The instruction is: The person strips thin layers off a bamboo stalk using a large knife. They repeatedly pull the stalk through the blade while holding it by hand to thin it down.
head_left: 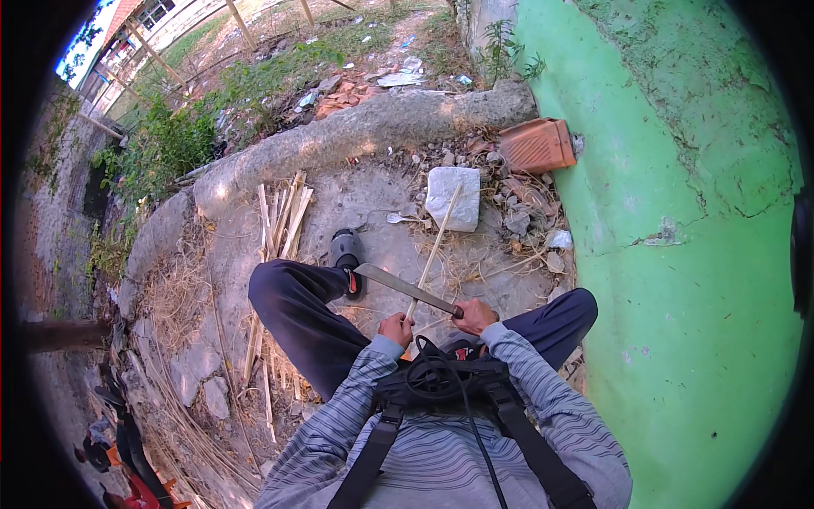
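Observation:
My left hand (pixel 395 327) grips the near end of a long thin bamboo strip (pixel 437 244), whose far end rests on a white stone block (pixel 454 197). My right hand (pixel 475 316) is closed around the handle of a big knife (pixel 398 285). Its blade runs out to the left and lies across the strip, touching it just beyond my left hand. I sit on the ground with both knees spread, and my left foot (pixel 345 252) in a dark sandal is planted ahead of the blade.
A pile of split bamboo strips (pixel 284 216) lies to the left of my foot, with more under my left leg. A green wall (pixel 678 254) rises on the right, an orange clay brick (pixel 537 145) at its foot. A low concrete curb (pixel 373 127) borders the patch.

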